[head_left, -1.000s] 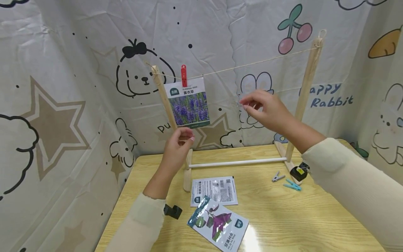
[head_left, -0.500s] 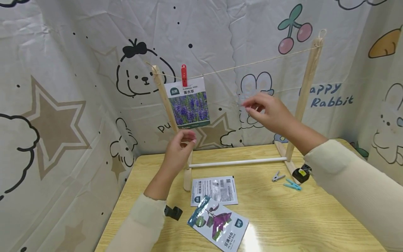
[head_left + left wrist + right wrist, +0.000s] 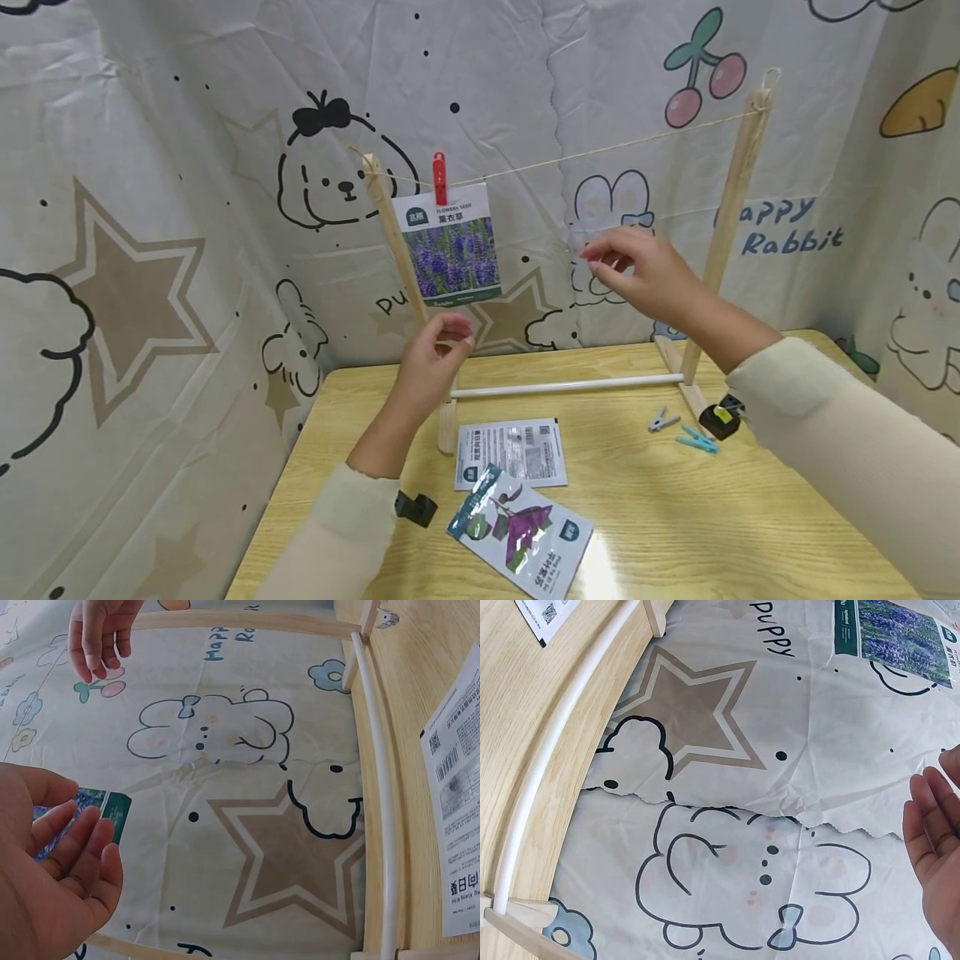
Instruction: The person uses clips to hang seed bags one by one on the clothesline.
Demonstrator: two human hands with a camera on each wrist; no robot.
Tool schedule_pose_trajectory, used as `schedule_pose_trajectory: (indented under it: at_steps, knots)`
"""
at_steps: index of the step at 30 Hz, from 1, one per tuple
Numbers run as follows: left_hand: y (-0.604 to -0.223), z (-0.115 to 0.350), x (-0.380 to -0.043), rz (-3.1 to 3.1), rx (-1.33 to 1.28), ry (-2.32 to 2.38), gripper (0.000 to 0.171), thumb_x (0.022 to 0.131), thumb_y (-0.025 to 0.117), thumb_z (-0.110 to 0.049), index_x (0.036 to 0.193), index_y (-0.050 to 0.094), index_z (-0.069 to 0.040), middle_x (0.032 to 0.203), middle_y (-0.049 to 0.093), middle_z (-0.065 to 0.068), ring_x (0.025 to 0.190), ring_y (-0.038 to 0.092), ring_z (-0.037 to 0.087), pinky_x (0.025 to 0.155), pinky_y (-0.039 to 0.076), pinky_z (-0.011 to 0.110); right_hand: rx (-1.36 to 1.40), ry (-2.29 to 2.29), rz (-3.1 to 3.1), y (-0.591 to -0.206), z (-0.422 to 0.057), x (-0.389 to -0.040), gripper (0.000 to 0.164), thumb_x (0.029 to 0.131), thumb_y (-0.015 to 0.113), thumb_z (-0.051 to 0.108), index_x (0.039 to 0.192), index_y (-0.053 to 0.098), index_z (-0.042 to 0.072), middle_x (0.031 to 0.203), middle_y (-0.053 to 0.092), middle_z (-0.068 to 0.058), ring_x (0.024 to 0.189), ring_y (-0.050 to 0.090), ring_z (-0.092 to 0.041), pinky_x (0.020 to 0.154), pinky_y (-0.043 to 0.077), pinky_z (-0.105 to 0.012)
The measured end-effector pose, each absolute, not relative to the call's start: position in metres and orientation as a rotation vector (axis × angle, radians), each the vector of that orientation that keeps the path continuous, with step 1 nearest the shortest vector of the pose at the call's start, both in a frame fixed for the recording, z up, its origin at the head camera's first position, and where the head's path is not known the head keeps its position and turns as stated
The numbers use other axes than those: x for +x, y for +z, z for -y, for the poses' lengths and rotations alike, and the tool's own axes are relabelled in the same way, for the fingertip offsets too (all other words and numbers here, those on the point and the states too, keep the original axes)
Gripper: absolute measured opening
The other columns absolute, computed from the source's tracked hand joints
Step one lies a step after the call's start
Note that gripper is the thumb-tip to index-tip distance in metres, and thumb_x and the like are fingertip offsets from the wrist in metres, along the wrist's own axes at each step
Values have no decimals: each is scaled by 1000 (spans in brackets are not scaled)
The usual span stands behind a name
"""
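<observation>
Seed packet [image 3: 452, 258] hangs upper left of the frame's centre; just below, the left hand [image 3: 431, 360] curves loosely, empty; at centre right, the right hand [image 3: 651, 273] seems likewise, though partly cropped in its wrist view; a red peg [image 3: 439, 177] grips the packet's top.

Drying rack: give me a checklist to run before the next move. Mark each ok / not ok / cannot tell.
1. Hung packet clipped up: ok, the red clip holds its top edge at the string.
2. String spans left post to right post: ok.
3. String firmly fixed: cannot tell from stills.
4. Hands free: ok, nothing visible held in left hand or right hand.
5. Spare clips in view: ok, grey clip and blue clip lie on the table.
6. Table packets separated: not ok, the purple-leaf packet overlaps the text-covered packet.
</observation>
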State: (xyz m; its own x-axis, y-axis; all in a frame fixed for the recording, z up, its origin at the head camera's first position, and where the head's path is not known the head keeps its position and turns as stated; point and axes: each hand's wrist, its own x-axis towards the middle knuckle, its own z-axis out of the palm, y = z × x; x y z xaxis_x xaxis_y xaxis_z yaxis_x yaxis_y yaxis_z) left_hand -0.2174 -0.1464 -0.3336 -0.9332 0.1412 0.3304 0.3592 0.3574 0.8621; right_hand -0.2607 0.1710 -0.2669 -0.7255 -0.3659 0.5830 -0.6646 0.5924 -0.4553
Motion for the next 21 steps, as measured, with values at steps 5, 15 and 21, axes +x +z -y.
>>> schedule_pose_trajectory:
  at_steps: [5,15,21]
  knots:
    - [-335,144,-218,2412,-455,-1633,21,100,62,-12,121,61,-8,118,65,13,107,61,24,90,49,35,819,957,2387,-270,-170,-260,18,99,62,6,113,71,6,109,69,-8,93,60,-17,77,47,-15]
    - [-340,141,-216,2430,-453,-1615,22,99,62,-10,121,61,-9,115,65,9,106,61,22,90,49,35,793,985,2419,-276,-173,-255,18,100,60,8,114,71,6,107,68,-9,94,60,-18,78,48,-17]
    - [-342,141,-216,2430,-456,-1607,24,99,62,-11,123,61,-10,116,65,9,107,61,22,91,49,36,813,988,2405,-281,-175,-254,16,100,61,7,113,71,5,106,67,-9,93,60,-18,77,48,-15]
